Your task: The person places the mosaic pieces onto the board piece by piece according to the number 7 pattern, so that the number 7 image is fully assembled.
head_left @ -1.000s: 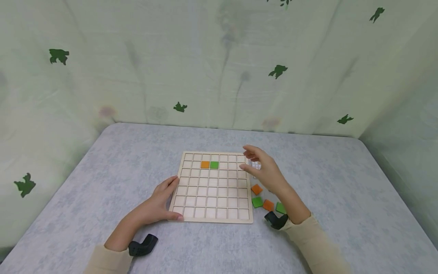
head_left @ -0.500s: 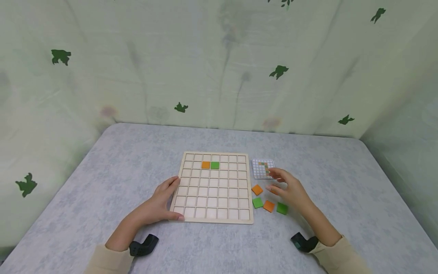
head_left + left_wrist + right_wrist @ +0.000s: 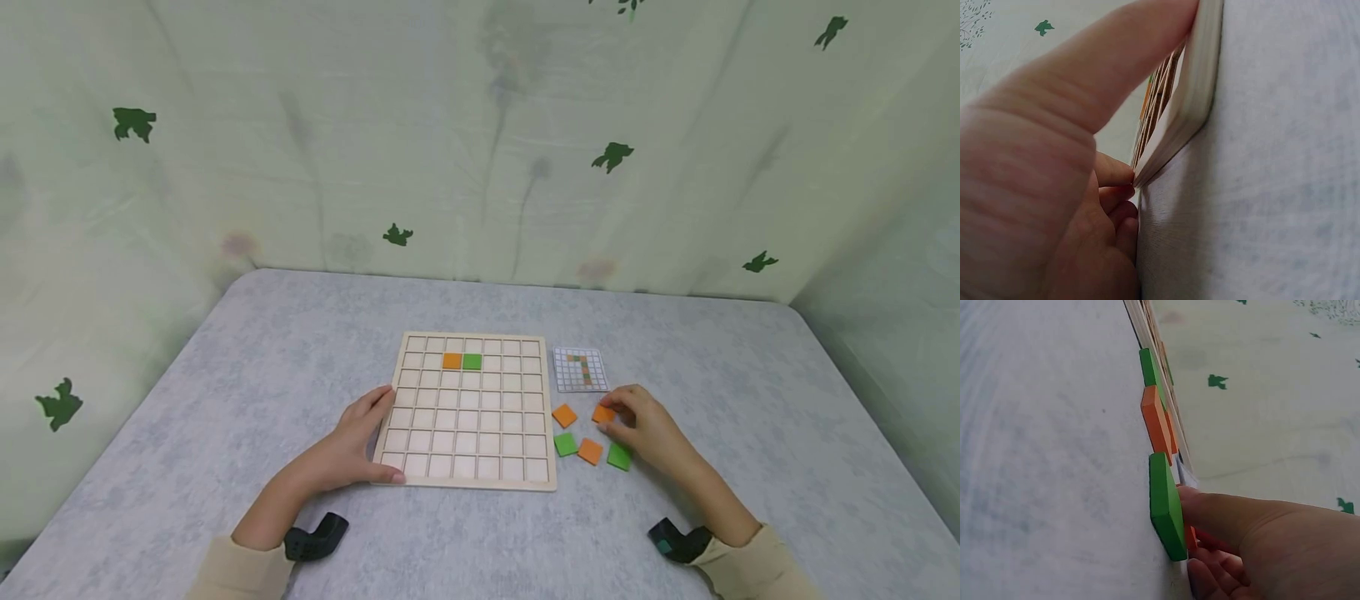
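Observation:
My left hand (image 3: 348, 446) holds the near-left corner of a pale wooden grid board (image 3: 466, 487), with the thumb on its front rim and fingers against its left side. An orange tile (image 3: 452, 361) and a green tile (image 3: 472, 362) sit side by side in the board's second row from the back. Right of the board, my right hand (image 3: 651, 427) pinches another orange tile (image 3: 603, 413) between thumb and fingers, low over the table. In the right wrist view a green tile (image 3: 1166, 506) partly hides that pinched tile (image 3: 1190, 537).
Loose tiles lie along the board's right side: an orange one (image 3: 565, 416), a green one (image 3: 566, 444), a second orange one (image 3: 590, 452) and a second green one (image 3: 618, 456). Behind them lies a small card (image 3: 581, 370) printed with a grid pattern. A patterned curtain (image 3: 480, 167) hangs behind the table.
My right hand has moved from over the board's right edge rightward and nearer, past the card, and now pinches an orange tile. The left hand has stayed on the board.

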Demonstrator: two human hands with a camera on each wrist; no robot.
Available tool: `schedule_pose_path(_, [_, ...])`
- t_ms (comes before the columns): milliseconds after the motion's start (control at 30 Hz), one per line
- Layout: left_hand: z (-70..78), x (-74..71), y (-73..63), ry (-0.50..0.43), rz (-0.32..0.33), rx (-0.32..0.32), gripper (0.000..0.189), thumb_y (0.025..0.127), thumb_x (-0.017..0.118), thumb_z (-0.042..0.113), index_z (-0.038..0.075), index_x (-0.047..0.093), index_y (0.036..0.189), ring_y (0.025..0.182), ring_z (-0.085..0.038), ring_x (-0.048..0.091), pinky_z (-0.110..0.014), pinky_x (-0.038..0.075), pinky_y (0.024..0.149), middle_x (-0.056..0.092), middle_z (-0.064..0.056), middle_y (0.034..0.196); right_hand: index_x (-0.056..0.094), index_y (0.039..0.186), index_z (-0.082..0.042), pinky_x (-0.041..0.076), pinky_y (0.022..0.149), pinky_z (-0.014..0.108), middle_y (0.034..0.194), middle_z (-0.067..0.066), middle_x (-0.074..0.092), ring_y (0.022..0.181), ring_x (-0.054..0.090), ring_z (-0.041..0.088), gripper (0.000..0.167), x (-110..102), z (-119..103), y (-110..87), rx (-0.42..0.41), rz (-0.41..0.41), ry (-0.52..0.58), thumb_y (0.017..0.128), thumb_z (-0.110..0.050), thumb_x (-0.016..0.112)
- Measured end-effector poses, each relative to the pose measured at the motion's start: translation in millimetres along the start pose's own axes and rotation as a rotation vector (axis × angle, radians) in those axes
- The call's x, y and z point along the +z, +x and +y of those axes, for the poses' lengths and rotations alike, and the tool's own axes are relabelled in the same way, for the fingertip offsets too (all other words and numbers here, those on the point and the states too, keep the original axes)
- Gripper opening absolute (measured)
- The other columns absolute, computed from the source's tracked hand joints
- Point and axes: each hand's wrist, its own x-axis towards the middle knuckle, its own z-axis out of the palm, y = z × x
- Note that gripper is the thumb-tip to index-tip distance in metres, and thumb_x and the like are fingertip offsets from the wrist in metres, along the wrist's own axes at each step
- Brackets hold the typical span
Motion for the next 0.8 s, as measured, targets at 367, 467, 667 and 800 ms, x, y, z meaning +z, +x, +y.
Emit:
schedule_pose_path(367, [1.3,-0.6,-0.4,-0.004,-0.001,-0.01,0.117,0.06,0.076,0.053,-0.001,0.013,0.143,0.131,-0.039,0.002,-0.06,0.016,0.096,0.006,-0.017,0.147,0.061,0.109,-0.008,0.046,0.071,0.032,0.103,0.003,0.058,0.086,0.053,0.016,0.03,-7,-23,13.0,-0.079,-0.021,0.092,0.081,-0.014,0.068])
schedule_pose_path(467, [1.2,-0.5,-0.5,0.002,0.0,-0.01,0.117,0.06,0.076,0.054,-0.001,0.013,0.143,0.131,-0.039,0.002,-0.059,0.016,0.097,0.006,-0.017,0.147,0.06,0.111,-0.007,0.046,0.07,0.032,0.102,0.003,0.058,0.087,0.053,0.018,0.031,-8,-38,21.9,-0.137,0.0,0.092,0.081,-0.014,0.067])
schedule_pose_path(667, [1.1,-0.8,0.1,0.005,-0.001,0.001,0.117,0.061,0.075,0.054,-0.001,0.013,0.143,0.131,-0.039,0.002,-0.059,0.017,0.097,0.006,-0.017,0.147,0.06,0.113,-0.007,0.045,0.073,0.033,0.103,0.004,0.056,0.091,0.052,0.021,0.032,-2,-64,48.0,-0.227,0.035,0.128,0.082,-0.014,0.066])
schedule_pose_path(800, [0.8,-0.9,0.2,0.006,0.001,0.004,0.117,0.061,0.075,0.054,-0.001,0.013,0.143,0.131,-0.038,0.002,-0.059,0.017,0.097,0.007,-0.016,0.147,0.061,0.114,-0.007,0.045,0.074,0.032,0.105,0.002,0.056,0.092,0.051,0.019,0.033,8,-79,67.9,-0.251,0.045,0.167,0.084,-0.019,0.064])
